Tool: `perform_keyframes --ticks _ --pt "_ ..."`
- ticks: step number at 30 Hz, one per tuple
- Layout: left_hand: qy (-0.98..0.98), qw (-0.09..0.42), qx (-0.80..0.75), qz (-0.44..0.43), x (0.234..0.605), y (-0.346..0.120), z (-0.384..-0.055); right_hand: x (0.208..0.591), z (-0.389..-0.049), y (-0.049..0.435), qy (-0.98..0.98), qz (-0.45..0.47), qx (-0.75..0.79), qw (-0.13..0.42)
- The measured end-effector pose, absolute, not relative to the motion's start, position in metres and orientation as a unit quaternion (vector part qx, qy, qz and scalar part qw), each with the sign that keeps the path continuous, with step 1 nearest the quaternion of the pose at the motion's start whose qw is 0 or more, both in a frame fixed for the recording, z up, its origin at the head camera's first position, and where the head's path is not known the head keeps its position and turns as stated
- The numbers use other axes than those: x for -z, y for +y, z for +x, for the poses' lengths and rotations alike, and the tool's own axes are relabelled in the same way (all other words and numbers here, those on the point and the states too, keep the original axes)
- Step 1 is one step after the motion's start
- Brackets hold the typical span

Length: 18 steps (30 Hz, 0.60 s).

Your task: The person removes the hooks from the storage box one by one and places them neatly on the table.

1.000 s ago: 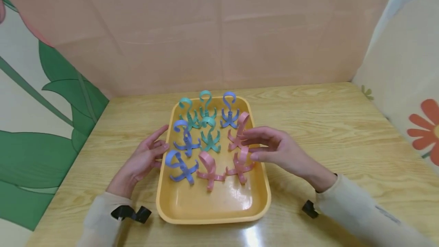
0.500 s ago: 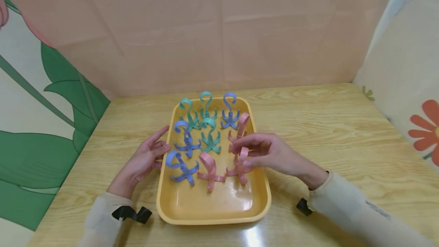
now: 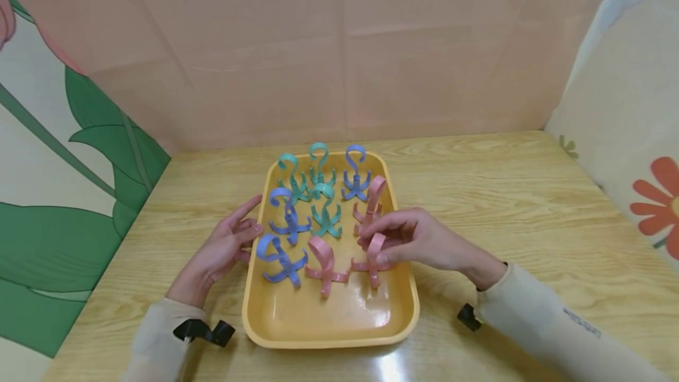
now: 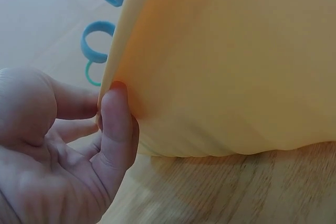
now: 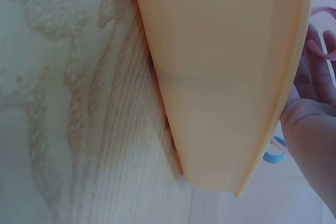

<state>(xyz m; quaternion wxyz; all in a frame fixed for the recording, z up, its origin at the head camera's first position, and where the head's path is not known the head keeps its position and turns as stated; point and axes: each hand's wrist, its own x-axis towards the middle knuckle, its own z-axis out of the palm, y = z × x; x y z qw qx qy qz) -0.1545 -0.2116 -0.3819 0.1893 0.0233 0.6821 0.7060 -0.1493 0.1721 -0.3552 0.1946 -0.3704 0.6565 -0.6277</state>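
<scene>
A yellow plastic tray (image 3: 329, 343) holds several hook hangers, each with a curled top over spread prongs. My left hand (image 3: 225, 244) grips the tray's left edge; in the left wrist view its fingertips (image 4: 116, 111) pinch the rim. My right hand (image 3: 419, 240) reaches over the right rim and pinches the front-right pink hook hanger (image 3: 373, 264). Part of that hanger is hidden by the fingers. Just behind it stands another pink hanger (image 3: 373, 193), partly covered by the hand. To its left is a third pink hanger (image 3: 326, 270).
Blue hangers (image 3: 286, 267) stand along the tray's left side, with one more blue hanger (image 3: 355, 184) at the back right. Green hangers (image 3: 325, 217) occupy the middle and back. The tray rests on a wooden table (image 3: 504, 193) before a pink backdrop (image 3: 339, 52).
My right hand has moved left and down from the rear pink hanger to the front-right one. That hanger has turned slightly. The left hand stays at the tray's edge.
</scene>
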Motion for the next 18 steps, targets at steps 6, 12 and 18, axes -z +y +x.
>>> perform_keyframes --ticks 6,12,18 --pt "0.683 0.19 -0.705 0.025 0.382 -0.213 -0.155 0.354 -0.153 0.173 0.653 -0.381 0.621 0.208" --pt "0.683 0.19 -0.705 0.026 0.383 -0.213 -0.155 0.353 -0.158 0.174 0.658 -0.397 0.6 0.221" --pt "0.683 0.191 -0.705 0.027 0.382 -0.213 -0.155 0.352 -0.164 0.175 0.642 -0.421 0.592 0.246"
